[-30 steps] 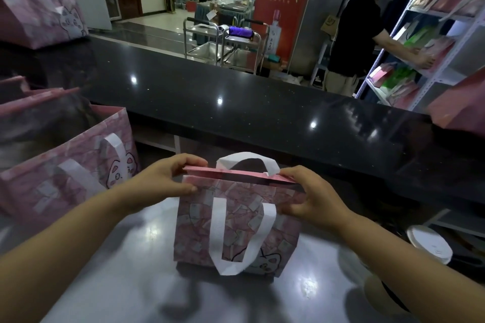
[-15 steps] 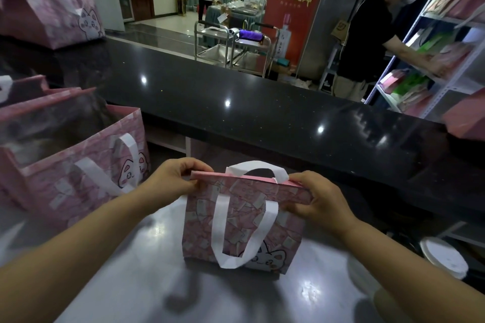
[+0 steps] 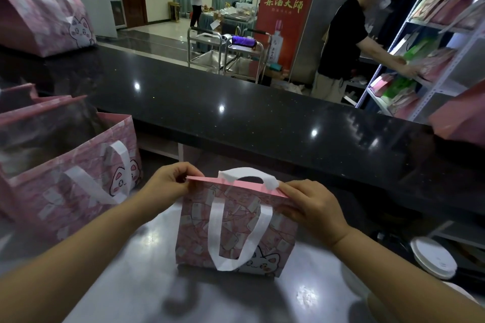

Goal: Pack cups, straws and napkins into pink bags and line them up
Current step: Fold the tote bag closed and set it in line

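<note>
On the near surface, the pink bag is standing upright, its long top edge running left to right between the hands, the left hand pinching the left end and the right hand pinching the right end, both equally near.

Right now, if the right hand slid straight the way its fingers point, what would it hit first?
The white handle of the pink bag, just past the top edge the right hand pinches. Farther along, probably the left hand.
</note>
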Demonstrator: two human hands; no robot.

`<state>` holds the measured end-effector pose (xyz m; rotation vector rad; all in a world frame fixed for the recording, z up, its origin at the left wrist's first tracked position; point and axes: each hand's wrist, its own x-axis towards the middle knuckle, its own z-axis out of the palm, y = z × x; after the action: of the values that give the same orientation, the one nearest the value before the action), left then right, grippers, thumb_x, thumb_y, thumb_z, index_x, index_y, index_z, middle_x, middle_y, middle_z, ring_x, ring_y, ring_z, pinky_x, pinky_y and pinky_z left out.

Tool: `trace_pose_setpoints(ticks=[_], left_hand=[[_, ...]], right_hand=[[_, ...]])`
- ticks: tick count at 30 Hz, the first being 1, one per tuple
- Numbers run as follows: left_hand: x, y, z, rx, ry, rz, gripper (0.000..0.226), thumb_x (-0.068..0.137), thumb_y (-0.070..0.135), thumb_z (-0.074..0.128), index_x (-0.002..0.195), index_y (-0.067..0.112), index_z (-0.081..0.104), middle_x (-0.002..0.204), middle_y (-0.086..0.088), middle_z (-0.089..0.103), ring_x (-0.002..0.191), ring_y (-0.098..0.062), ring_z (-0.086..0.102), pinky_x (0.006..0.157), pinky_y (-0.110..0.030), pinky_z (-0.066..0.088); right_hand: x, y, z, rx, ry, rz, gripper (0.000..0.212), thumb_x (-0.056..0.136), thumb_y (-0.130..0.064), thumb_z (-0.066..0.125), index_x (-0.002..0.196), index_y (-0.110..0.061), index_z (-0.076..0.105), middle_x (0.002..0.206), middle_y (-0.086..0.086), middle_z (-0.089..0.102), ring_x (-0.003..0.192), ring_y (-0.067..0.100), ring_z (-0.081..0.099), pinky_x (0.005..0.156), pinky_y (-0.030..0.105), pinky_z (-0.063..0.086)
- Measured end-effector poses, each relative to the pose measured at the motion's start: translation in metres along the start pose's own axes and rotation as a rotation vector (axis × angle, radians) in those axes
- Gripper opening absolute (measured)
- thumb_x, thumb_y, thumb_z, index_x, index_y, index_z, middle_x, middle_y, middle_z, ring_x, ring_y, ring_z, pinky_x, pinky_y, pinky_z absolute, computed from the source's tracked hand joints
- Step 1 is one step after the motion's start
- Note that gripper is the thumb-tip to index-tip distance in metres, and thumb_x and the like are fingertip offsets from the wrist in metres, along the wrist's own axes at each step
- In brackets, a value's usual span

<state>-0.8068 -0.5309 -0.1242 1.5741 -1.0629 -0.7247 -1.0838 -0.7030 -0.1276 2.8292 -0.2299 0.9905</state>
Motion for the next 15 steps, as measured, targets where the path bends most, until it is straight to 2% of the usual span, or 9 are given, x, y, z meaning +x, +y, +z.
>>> trace_pose_setpoints(ticks=[4,7,9,12,15], left_hand=[[0.001,0.000,0.003,-0.037,0.023,0.029,0.024,0.082,-0.008,0.061,0.081,0.014,0.069,0.078,0.003,0.070,0.075,-0.010,0.067,0.060,-0.017,0.053],[-0.001,0.002,0.005,0.054,0.110,0.149,0.027,0.077,-0.010,0.065,0.080,0.017,0.066,0.077,0.000,0.068,0.077,-0.014,0.065,0.062,-0.020,0.055],[-0.003,0.004,0.005,0.288,0.180,0.316,0.030,0.071,-0.010,0.070,0.078,0.018,0.060,0.082,0.002,0.066,0.075,-0.014,0.063,0.063,-0.022,0.055],[-0.005,0.007,0.000,0.734,0.159,0.662,0.026,0.064,-0.006,0.078,0.078,0.009,0.063,0.081,-0.006,0.068,0.071,-0.022,0.063,0.063,-0.034,0.057],[-0.003,0.008,-0.005,0.906,0.096,0.764,0.022,0.062,0.003,0.083,0.079,0.006,0.069,0.084,-0.008,0.070,0.071,-0.025,0.065,0.069,-0.030,0.052]], right_hand=[[-0.004,0.000,0.001,-0.026,0.050,-0.009,0.038,0.090,-0.037,0.057,0.115,-0.010,0.066,0.103,0.013,0.070,0.085,0.026,0.069,0.071,0.035,0.057],[-0.003,-0.001,0.000,-0.067,0.078,-0.045,0.033,0.095,-0.038,0.050,0.117,-0.016,0.061,0.102,0.015,0.070,0.086,0.027,0.069,0.071,0.036,0.058],[-0.003,0.001,-0.001,-0.083,0.068,-0.083,0.031,0.096,-0.038,0.048,0.119,-0.019,0.055,0.102,0.017,0.070,0.085,0.027,0.069,0.071,0.035,0.058],[-0.005,0.005,-0.003,-0.092,0.032,-0.125,0.032,0.094,-0.035,0.051,0.115,-0.017,0.067,0.103,0.018,0.069,0.085,0.028,0.068,0.070,0.037,0.058],[-0.004,0.008,-0.005,-0.074,0.019,-0.140,0.030,0.095,-0.033,0.050,0.111,-0.016,0.069,0.105,0.018,0.068,0.087,0.028,0.067,0.075,0.036,0.055]])
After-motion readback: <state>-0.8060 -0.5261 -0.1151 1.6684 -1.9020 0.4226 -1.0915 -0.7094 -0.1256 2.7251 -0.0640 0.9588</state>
